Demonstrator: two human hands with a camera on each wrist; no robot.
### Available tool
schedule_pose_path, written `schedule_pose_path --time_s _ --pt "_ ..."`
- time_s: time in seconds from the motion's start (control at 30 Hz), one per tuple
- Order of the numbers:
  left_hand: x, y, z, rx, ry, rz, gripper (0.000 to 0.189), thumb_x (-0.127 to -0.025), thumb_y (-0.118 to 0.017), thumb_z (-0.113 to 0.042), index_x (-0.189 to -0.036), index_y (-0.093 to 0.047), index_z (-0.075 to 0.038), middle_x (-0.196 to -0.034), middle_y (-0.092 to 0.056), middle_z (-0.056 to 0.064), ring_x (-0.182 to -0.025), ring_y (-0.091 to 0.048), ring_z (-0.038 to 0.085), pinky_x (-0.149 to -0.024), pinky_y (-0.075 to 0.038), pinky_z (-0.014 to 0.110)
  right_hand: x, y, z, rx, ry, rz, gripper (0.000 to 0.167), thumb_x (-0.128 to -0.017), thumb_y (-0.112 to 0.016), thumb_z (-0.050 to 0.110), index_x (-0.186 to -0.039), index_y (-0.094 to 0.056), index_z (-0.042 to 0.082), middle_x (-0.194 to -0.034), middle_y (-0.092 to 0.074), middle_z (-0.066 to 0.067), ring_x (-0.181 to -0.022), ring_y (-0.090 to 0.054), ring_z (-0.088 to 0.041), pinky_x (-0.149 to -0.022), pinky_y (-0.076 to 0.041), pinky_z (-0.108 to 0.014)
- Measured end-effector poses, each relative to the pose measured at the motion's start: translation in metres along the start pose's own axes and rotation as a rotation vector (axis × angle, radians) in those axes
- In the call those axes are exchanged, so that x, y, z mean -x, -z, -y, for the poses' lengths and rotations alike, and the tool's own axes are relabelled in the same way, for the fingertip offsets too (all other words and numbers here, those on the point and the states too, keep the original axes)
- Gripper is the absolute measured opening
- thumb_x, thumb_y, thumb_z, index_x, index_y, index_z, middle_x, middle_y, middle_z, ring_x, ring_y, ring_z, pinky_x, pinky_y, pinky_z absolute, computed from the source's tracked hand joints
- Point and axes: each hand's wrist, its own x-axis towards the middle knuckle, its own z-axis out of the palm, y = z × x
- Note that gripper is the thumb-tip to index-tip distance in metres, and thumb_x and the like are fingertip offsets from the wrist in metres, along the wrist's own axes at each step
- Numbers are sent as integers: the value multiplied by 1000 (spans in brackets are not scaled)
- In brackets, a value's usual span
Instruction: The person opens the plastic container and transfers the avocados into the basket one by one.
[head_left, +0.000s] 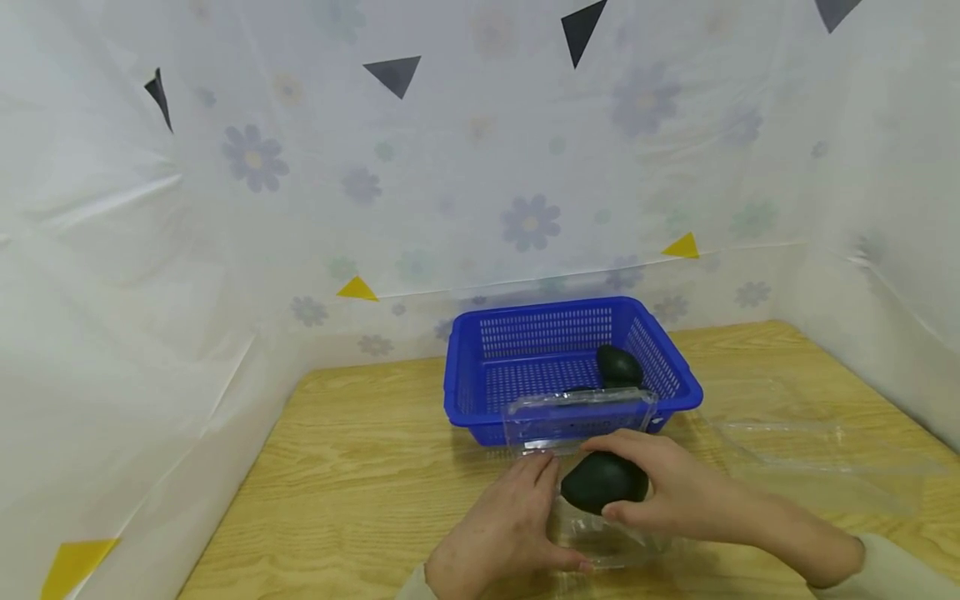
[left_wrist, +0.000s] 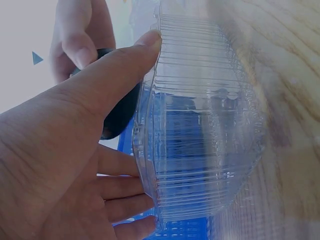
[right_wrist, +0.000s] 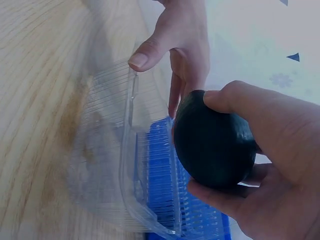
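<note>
My right hand (head_left: 678,483) grips a dark green avocado (head_left: 604,483) between thumb and fingers, over a clear plastic clamshell box (left_wrist: 200,135). Its lid (head_left: 581,408) stands raised at the back, against the front of a blue basket. At the box's left side my left hand (head_left: 502,525) rests on the rim, thumb toward the near edge and fingers stretched toward the far one. In the right wrist view the held avocado (right_wrist: 212,142) is above the rim, apart from the box's ribbed wall.
Behind the box stands the blue perforated basket (head_left: 459,367). It holds an avocado (head_left: 618,365) on its right side and another dark one partly hidden by the lid. More clear plastic packaging (head_left: 817,442) lies at right on the wooden table (head_left: 337,467).
</note>
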Motion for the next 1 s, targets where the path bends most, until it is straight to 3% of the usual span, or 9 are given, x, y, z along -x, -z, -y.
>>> schedule_pose_path --time_s 0.13,0.3,0.47,0.7,1.0 --pt "-1 0 0 -1 5 2 109 -69 -66 -80 -149 -40 -11 -148 -48 3 -137 -46 17 -114 -42 33 0 6 3 -4 -42 -20 63 -84 -77 44 -134 -56 13 -126 -65 -6 -101 -64 -13 -75 -56 -25" --pt "-1 0 -1 7 17 18 109 -70 -67 -80 -150 -39 -11 -149 -47 4 -139 -44 18 -115 -41 34 1 12 7 -51 -118 -15 64 -83 -76 49 -132 -56 11 -124 -65 -4 -99 -63 -10 -74 -55 -24" --pt "0 0 0 6 -2 -3 107 -70 -67 -79 -149 -40 -11 -147 -49 3 -137 -47 18 -113 -43 34 2 18 12 -86 -138 -32 65 -85 -76 48 -133 -55 10 -126 -63 -6 -99 -63 -9 -72 -55 -24" --pt "0 0 0 5 -18 -9 105 -71 -66 -79 -148 -41 -12 -145 -49 2 -135 -47 16 -112 -44 32 4 26 18 -93 -129 -77 59 -87 -74 44 -135 -53 18 -127 -62 -4 -94 -63 -4 -69 -55 -24" --pt "0 1 1 31 -12 15 105 -72 -66 -78 -148 -40 -10 -147 -47 3 -137 -46 17 -113 -43 34 1 33 24 -186 -83 -88 47 -93 -70 31 -134 -52 18 -130 -59 -8 -97 -63 -7 -70 -56 -26"
